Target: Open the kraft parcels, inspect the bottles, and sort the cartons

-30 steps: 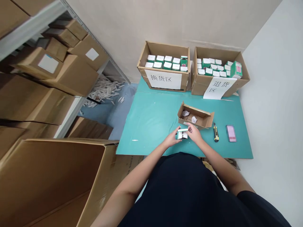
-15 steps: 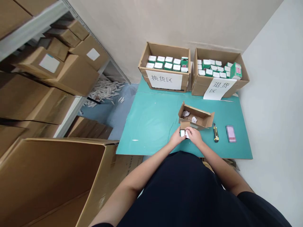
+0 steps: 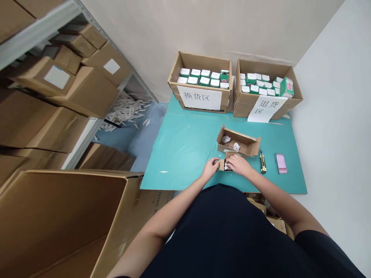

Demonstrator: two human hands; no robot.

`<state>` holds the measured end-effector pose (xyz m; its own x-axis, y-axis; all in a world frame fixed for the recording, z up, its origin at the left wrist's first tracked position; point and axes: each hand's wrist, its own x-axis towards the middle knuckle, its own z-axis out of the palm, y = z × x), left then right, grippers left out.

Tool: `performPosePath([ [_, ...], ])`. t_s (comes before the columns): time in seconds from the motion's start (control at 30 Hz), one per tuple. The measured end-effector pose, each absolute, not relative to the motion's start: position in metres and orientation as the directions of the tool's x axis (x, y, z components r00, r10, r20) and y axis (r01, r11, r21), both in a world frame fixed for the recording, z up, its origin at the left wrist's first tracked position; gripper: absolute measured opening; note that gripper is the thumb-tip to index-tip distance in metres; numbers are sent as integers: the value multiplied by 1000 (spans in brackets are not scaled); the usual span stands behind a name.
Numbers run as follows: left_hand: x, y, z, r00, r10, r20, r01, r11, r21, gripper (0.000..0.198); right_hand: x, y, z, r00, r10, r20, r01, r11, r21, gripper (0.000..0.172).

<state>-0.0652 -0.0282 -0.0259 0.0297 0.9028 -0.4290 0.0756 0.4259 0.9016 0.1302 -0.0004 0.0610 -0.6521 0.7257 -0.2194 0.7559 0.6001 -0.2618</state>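
Observation:
A small open carton [image 3: 222, 165] with brown flaps lies on the table close to my body. At its left side is my left hand [image 3: 211, 168], fingers closed on the flap. My right hand [image 3: 239, 164] reaches over from the right, its fingertips down in the opening on a small white and dark item [image 3: 227, 165], largely hidden by the fingers. Just behind stands a longer open cardboard box [image 3: 245, 145] holding two crumpled wads of white paper [image 3: 236, 146].
A yellow and black utility knife [image 3: 262, 162] and a pink blurred object [image 3: 281, 163] lie on the right of the green table [image 3: 179, 150]. Two labelled cartons [image 3: 181, 101] [image 3: 286, 110] of green and white boxes stand at the back. Loaded shelves [image 3: 87, 129] and a big open carton [image 3: 124, 208] are left.
My left hand has slid left off the front of the small carton to its side flap. The right hand's fingers have gone into the opening, and the flaps now stand spread.

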Motion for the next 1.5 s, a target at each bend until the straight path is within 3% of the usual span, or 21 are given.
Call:
performPosePath([
  [0.2, -60, -28, -25, 128, 889, -440, -56, 450, 891, 36, 139, 3, 73, -658, 693, -294, 751, 632, -191, 25],
  [0.4, -65, -29, -22, 136, 851, -507, -206, 525, 826, 39, 139, 7, 76, -664, 630, -402, 726, 673, -144, 47],
  [0.83, -74, -31, -23, 90, 858, -506, -251, 511, 822, 47, 92, 12, 80, -615, 619, -488, 726, 687, -45, 37],
  [0.97, -75, -29, -24, 93, 861, -500, -227, 507, 832, 47, 104, 18, 87, -708, 576, -408, 667, 735, -120, 33],
  [1.13, -79, -26, -22, 78, 871, -486, -189, 491, 850, 45, 119, 21, 131, -790, 572, -219, 613, 734, -292, 29],
  [1.27, -84, -20, -19, 78, 874, -479, -163, 486, 859, 43, 130, 18, 172, -732, 643, -226, 649, 556, -520, 43],
  [1.37, -86, -17, -16, 69, 878, -474, -124, 479, 869, 40, 140, 13, 193, -663, 733, -149, 612, 418, -671, 60],
  [1.5, -86, -18, -12, 41, 895, -444, -38, 446, 894, 39, 153, 6, 207, -563, 826, -16, 539, 353, -765, 63],
])
